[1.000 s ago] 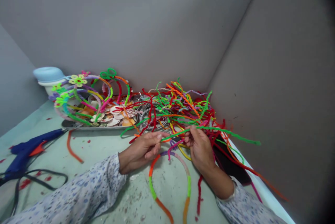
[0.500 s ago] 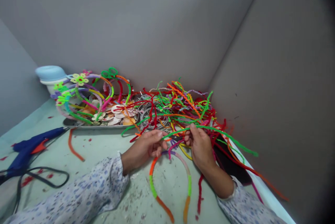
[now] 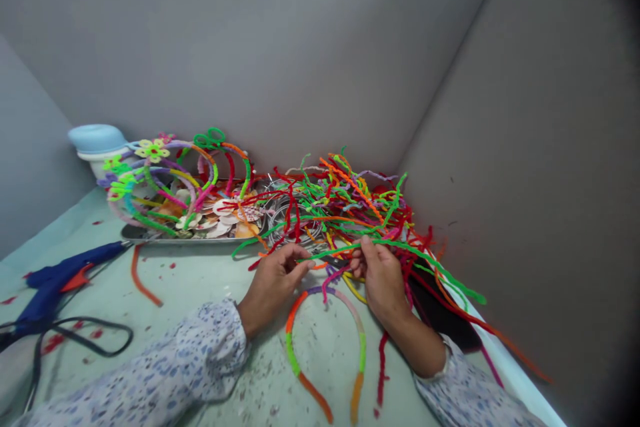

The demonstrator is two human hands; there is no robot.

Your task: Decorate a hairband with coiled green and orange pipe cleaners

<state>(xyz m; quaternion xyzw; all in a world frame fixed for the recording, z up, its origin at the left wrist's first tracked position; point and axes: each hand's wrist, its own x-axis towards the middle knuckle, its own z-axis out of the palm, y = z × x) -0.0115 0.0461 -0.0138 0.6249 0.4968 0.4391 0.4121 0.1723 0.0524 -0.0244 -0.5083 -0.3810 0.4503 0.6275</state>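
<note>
A fuzzy green pipe cleaner (image 3: 425,255) runs between both hands and trails off to the right. My left hand (image 3: 280,280) pinches its left end between thumb and forefinger. Further along, my right hand (image 3: 381,277) grips it with the thumb on top. Just below the hands, a headband (image 3: 361,340) wrapped in orange, green, purple and pink lies on the table, its open ends toward me. A short magenta pipe cleaner piece (image 3: 333,280) lies at its top. Scissors (image 3: 336,260), mostly hidden, sit between the hands.
Behind the hands spreads a tangled heap of coloured pipe cleaners (image 3: 350,190), with bare wire hoops (image 3: 280,224) beside it. A metal tray (image 3: 195,248) holds shells and finished flower headbands (image 3: 215,167). At left are a blue glue gun (image 3: 55,287) with cord and a blue-lidded container (image 3: 100,140).
My left hand has turned, its fingers now higher and pinching nearer the green pipe cleaner's end. The trailing right end has shifted slightly left and down. My right hand stays nearly still.
</note>
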